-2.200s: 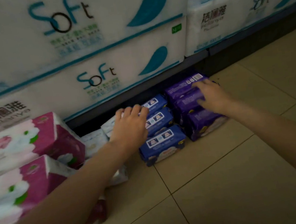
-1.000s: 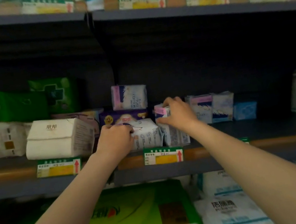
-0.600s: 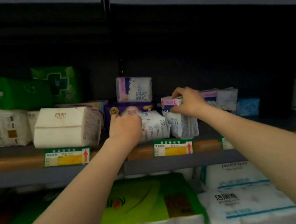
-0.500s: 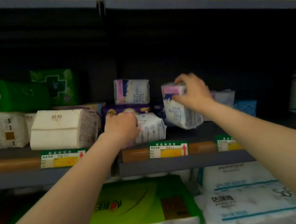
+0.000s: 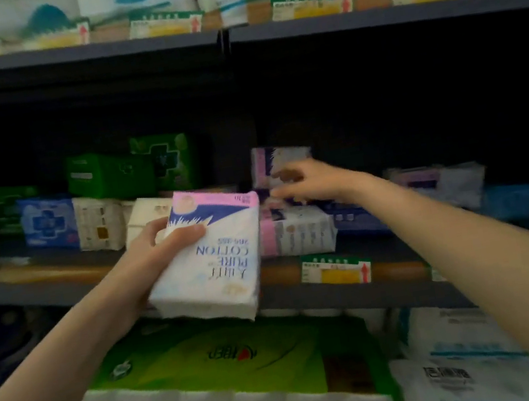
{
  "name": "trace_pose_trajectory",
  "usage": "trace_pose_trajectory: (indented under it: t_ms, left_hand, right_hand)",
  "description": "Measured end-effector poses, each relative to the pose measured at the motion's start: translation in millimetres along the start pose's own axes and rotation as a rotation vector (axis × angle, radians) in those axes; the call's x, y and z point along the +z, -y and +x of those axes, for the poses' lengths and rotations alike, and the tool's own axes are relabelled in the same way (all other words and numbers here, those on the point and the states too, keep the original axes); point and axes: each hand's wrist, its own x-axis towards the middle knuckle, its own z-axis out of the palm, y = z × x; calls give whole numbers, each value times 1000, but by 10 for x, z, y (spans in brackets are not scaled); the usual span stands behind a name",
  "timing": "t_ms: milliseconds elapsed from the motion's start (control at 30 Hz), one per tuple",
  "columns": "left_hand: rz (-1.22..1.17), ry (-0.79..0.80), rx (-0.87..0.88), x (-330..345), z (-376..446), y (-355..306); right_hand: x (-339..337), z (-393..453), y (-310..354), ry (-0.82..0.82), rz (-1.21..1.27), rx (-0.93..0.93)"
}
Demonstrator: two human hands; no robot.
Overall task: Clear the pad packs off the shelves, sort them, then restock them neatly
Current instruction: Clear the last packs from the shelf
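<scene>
The held pad pack (image 5: 211, 255) was white with a pink top band and dark blue lettering — a navy spiked patch beneath the band. Far left, green packs (image 5: 133, 167) sat over a blue-and-white pack (image 5: 47, 219). Price tags (image 5: 336, 267) were green, yellow, red-arrowed.

The pad pack (image 5: 209, 257) gripped in my left hand (image 5: 156, 248) reads "PURE COTTON" in blue capitals, upside down from where I look; the smaller lines around it are too blurred to read. The green tissue pack (image 5: 232, 354) under the shelf carries red and white characters I cannot read. On the white pack (image 5: 457, 377) at the lower right, dark characters show, blurred. The shelf-edge price tag (image 5: 336, 267) bears a red up-arrow; its print is illegible
</scene>
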Motion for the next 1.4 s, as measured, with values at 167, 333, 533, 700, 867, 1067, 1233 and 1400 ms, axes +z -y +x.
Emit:
trace_pose_trajectory:
  t_ms: [167, 333, 533, 700, 867, 1067, 1233, 1400]
  left_hand:
    - [59, -39, -7, -36, -136, 178]
    - [118, 31, -8, -53, -256, 481]
    - [180, 64, -62, -246, -422, 831]
    - [195, 175, -147, -245, -587, 1324]
    - [310, 320, -391, -108, -846, 2030]
    - [346, 361, -550, 243, -1081, 2709]
    - [327, 567, -377, 998, -986, 2871]
    - [540, 777, -154, 1571, -890, 2892]
  right_hand:
    - [367, 340, -247, 378, -396, 184]
    - [422, 387, -286, 282, -545, 158]
    - [420, -34, -196, -290, -469, -32]
    - [648, -882, 82, -392, -188, -303]
    - [1135, -1813, 85, -124, -207, -335]
    - [1728, -2482, -811, 268, -141, 187]
    - [1799, -2855, -1522, 367, -114, 407]
    - [1758, -3240, -1867, 297, -215, 524]
